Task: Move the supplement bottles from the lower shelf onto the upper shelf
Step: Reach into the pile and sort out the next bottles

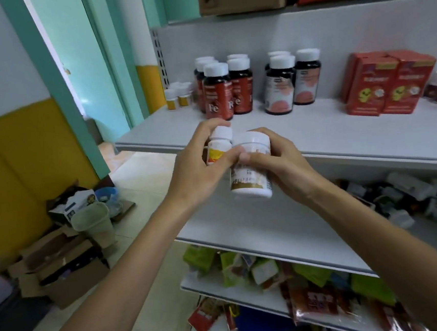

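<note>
Two bottles held before the upper shelf [316, 134].
Left hand [199, 172] grips small bottle [219, 145]; right hand [284, 164] grips larger bottle [251, 170].

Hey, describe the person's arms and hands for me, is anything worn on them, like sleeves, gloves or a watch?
Both arms are bare: no sleeve shows on the left forearm or the right forearm within the view. The left hand and right hand wear no gloves, and no watch, bracelet or ring is visible on either wrist or on the fingers that show.
</note>
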Demonstrator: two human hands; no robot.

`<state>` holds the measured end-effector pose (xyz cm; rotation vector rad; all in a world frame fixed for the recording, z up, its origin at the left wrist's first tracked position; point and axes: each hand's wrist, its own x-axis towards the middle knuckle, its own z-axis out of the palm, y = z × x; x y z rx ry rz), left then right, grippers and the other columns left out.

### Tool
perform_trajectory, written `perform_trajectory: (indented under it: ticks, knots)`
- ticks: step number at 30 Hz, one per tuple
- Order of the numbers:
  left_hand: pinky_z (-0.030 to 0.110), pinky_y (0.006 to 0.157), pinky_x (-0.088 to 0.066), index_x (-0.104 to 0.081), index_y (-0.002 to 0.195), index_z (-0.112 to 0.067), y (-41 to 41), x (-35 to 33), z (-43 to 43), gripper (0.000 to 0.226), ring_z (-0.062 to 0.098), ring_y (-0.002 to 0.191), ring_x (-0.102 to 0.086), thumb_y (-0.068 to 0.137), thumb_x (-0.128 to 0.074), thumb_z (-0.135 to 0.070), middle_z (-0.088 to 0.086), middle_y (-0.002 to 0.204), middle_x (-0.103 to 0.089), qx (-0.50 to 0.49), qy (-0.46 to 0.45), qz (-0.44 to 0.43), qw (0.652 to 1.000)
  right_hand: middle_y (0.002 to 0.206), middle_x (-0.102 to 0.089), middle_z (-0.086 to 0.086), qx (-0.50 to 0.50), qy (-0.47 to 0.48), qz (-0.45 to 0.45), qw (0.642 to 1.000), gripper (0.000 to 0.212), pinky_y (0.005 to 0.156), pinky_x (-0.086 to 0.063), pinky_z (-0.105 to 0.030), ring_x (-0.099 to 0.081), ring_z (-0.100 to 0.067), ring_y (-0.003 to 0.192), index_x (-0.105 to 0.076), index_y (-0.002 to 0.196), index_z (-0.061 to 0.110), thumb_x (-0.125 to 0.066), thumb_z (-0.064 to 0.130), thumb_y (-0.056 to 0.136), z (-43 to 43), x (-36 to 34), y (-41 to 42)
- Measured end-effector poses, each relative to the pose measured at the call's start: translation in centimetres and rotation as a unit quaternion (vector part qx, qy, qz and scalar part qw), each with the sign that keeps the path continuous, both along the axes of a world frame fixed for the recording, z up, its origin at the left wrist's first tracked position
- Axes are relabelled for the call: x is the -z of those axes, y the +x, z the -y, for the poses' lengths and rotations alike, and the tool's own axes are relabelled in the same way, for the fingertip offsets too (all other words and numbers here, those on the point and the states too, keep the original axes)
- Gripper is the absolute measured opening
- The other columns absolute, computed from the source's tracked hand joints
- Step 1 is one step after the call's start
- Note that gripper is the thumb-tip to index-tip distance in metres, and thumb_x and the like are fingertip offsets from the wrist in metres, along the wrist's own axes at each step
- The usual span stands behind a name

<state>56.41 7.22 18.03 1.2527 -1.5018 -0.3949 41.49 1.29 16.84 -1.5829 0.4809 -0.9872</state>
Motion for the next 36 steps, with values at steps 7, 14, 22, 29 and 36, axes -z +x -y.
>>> perform_trajectory:
  ticks: [7, 14, 22, 29, 36]
  knots:
    - [0.024, 0.081, -0.049, -0.048, 0.121, -0.040, 8.5, -3.3, 3.1, 0.050, 0.021, 0.092, -0.061, 0.081, -0.064, -0.016, -0.012, 0.102, -0.056, 0.010, 0.020, 0.023, 0.999, 0.089, -0.062, -0.004, 0.118, -0.057, -0.002, 0.991, 0.033, 0.081, -0.054, -0.040, -0.062, -0.022, 0.086, -0.060, 0.094, 0.021, -0.075, 0.022, 0.065, 2.7, -4.3, 4.2]
    - [0.015, 0.069, -0.040, -0.048, 0.123, -0.013, 13.7, -3.8, 7.8, 0.050, 0.013, 0.091, -0.055, 0.079, -0.072, -0.010, -0.004, 0.110, -0.056, -0.073, 0.070, 0.030, 0.994, 0.090, -0.062, -0.002, 0.173, -0.068, -0.048, 0.981, 0.030, 0.075, -0.057, -0.028, -0.063, -0.018, 0.085, -0.058, 0.094, 0.023, -0.077, 0.014, 0.073, 4.4, -4.8, 5.9]
    - [0.028, 0.078, -0.045, -0.054, 0.117, -0.011, 15.3, -2.3, 13.1, 0.052, 0.019, 0.087, -0.057, 0.071, -0.078, -0.011, 0.006, 0.107, -0.063, -0.075, 0.104, 0.073, 0.989, 0.090, -0.061, 0.004, 0.211, -0.104, -0.120, 0.965, 0.031, 0.067, -0.054, -0.016, -0.060, -0.005, 0.079, -0.058, 0.103, 0.021, -0.073, 0.012, 0.077, 5.4, -5.0, 6.6]
    - [0.023, 0.069, -0.034, -0.054, 0.112, -0.009, 16.6, -2.1, 17.3, 0.044, 0.022, 0.097, -0.058, 0.075, -0.075, -0.019, 0.006, 0.111, -0.065, -0.119, 0.108, 0.151, 0.975, 0.097, -0.063, 0.001, 0.236, -0.096, -0.133, 0.958, 0.033, 0.070, -0.052, -0.023, -0.062, -0.015, 0.090, -0.060, 0.104, 0.023, -0.075, 0.015, 0.076, 6.8, -4.4, 6.0]
    - [0.036, 0.078, -0.045, -0.048, 0.111, -0.011, 16.9, -1.8, 19.7, 0.046, 0.028, 0.100, -0.058, 0.077, -0.073, -0.028, 0.008, 0.111, -0.065, -0.155, 0.144, 0.174, 0.962, 0.103, -0.064, 0.007, 0.243, -0.098, -0.116, 0.958, 0.043, 0.077, -0.053, -0.027, -0.062, -0.012, 0.095, -0.062, 0.103, 0.026, -0.074, 0.028, 0.063, 7.1, -4.2, 5.5]
